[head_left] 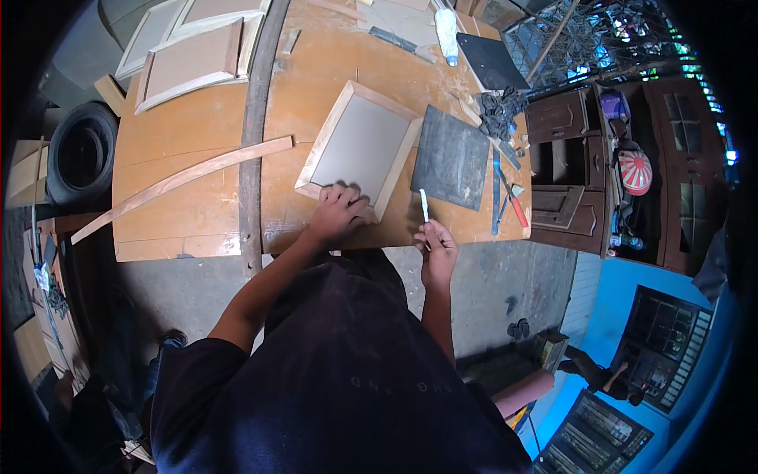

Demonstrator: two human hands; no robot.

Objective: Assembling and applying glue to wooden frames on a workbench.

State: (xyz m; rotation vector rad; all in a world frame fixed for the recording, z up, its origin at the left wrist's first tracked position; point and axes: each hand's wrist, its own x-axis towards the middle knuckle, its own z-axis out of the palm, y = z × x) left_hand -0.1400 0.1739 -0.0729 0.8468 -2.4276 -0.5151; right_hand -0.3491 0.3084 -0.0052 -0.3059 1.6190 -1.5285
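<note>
A small wooden frame with a grey panel [359, 146] lies tilted on the orange-brown workbench [189, 150]. My left hand [339, 212] rests flat on the frame's near corner, fingers spread over its edge. My right hand [436, 245] hovers at the bench's front edge, closed around a thin white stick-like tool [424, 204] that points up and away from me. A dark grey square sheet [452, 156] lies just right of the frame, beyond the tool's tip.
A long curved wooden strip [185, 180] crosses the bench at left. Two more panelled frames [193, 59] lie at the far left. A white bottle [447, 33], a dark rag [501, 110], a red-handled tool [515, 207], a tyre [79, 154] and dark cabinets [564, 166] surround the bench.
</note>
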